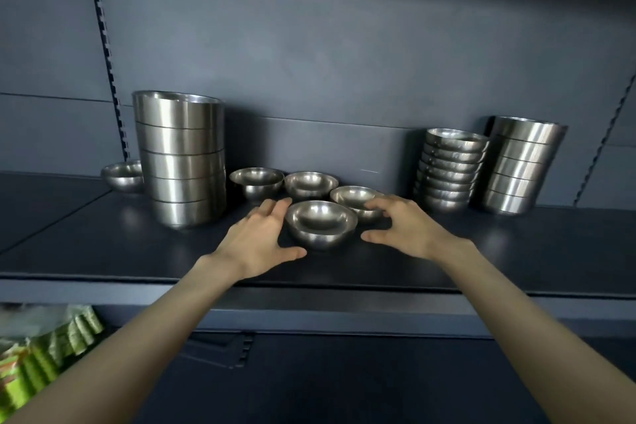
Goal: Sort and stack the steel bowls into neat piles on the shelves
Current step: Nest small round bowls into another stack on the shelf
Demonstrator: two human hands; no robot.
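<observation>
A round polished-steel bowl [320,222] sits on the matte shelf [103,251]. The left hand [256,239] at nine o'clock and the right hand [404,229] at three flank it, fingers [275,209] released.

Silver steel bowls [320,223] sit on a dark grey shelf [103,244] (green packets [41,354] below).
</observation>
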